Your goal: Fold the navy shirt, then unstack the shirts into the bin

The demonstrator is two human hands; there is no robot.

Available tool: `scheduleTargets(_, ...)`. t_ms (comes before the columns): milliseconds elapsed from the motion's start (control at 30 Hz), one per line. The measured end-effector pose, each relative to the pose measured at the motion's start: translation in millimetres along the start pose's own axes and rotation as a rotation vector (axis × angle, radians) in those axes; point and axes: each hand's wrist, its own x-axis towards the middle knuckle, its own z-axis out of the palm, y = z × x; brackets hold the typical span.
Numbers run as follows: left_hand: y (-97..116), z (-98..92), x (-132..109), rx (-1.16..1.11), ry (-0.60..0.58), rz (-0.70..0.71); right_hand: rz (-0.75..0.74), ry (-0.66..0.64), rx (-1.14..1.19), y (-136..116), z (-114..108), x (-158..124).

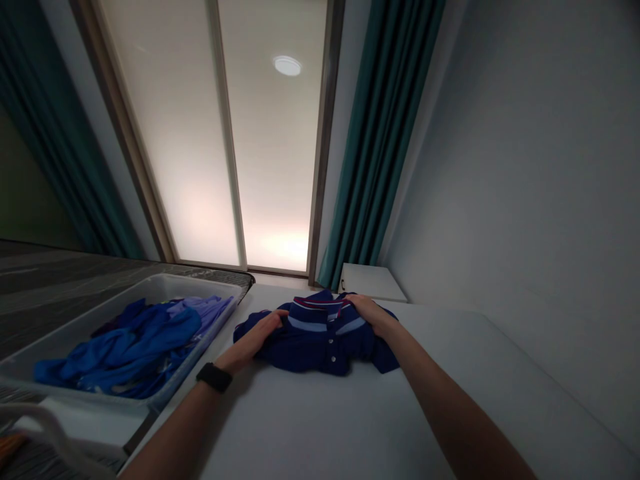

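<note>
A navy polo shirt (310,353) lies bunched on the white table, its collar toward the far side. Light blue bands and thin red and white lines mark the collar, and a short row of buttons runs down the front. At the shirt's left shoulder area, my left hand (260,335) has its fingers closed on the cloth; a black watch sits on that wrist. My right hand (371,312) grips the fabric beside the collar on the right, its fingertips partly hidden in the folds.
Left of the table stands a translucent plastic bin (165,283) with blue and purple clothes (145,340) piled inside. The white tabletop (320,427) reaches toward the wall on the right. Behind it are a small white cabinet (373,279), a teal curtain (385,133) and frosted sliding doors (275,167).
</note>
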Motion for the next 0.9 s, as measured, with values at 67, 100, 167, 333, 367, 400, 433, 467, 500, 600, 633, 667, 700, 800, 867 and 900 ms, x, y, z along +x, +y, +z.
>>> scheduleTargets(67,-4.7,1.2,0.4,0.147,-0.114,0.087,-0.038,0.054,-0.011,5.5,1.6,-0.1)
scheduleTargets(100,-7.1,1.8,1.4,0.200,-0.175,0.111,-0.065,0.079,-0.024,8.8,2.3,-2.6)
scheduleTargets(167,-10.9,2.4,4.6,0.275,-0.166,0.165,-0.138,0.099,-0.090,16.3,2.7,-11.8)
scheduleTargets(333,-12.2,5.6,9.4,0.389,0.035,0.252,-0.242,-0.010,-0.504,37.8,-3.4,-36.2)
scheduleTargets(367,-11.1,9.0,7.4,0.432,0.057,0.257,-0.250,-0.015,-0.585,40.2,-5.8,-37.8)
scheduleTargets(400,-9.4,14.0,3.8,0.478,0.067,0.263,-0.265,-0.003,-0.651,41.0,-8.4,-38.0)
scheduleTargets(433,-7.1,20.7,-1.5,0.518,0.064,0.271,-0.287,0.020,-0.694,40.3,-11.0,-36.9)
scheduleTargets(467,-3.9,29.0,-8.3,0.550,0.042,0.287,-0.304,0.051,-0.709,37.8,-13.4,-34.9)
scheduleTargets(500,0.4,38.3,-16.3,0.570,-0.014,0.316,-0.309,0.089,-0.698,33.8,-15.3,-32.3)
scheduleTargets(600,20.2,65.4,-40.8,0.599,-0.374,0.483,-0.345,0.160,-0.617,16.5,-15.8,-25.4)
scheduleTargets(633,28.4,71.4,-46.3,0.581,-0.533,0.560,-0.401,0.173,-0.615,10.5,-14.4,-24.5)
scheduleTargets(667,36.5,74.9,-49.1,0.558,-0.652,0.608,-0.475,0.182,-0.627,5.4,-12.5,-24.6)
scheduleTargets(700,44.1,75.7,-48.8,0.534,-0.705,0.614,-0.551,0.181,-0.641,1.5,-10.5,-25.8)
scheduleTargets(800,58.5,64.7,-29.1,0.550,-0.478,0.530,-0.633,0.129,-0.611,0.5,-6.8,-33.8)
scheduleTargets(867,59.3,52.9,-4.5,0.670,-0.253,0.544,-0.615,0.109,-0.542,10.1,-7.8,-40.3)
scheduleTargets(900,57.4,47.8,9.1,0.756,-0.236,0.587,-0.611,0.116,-0.512,17.6,-9.3,-43.2)
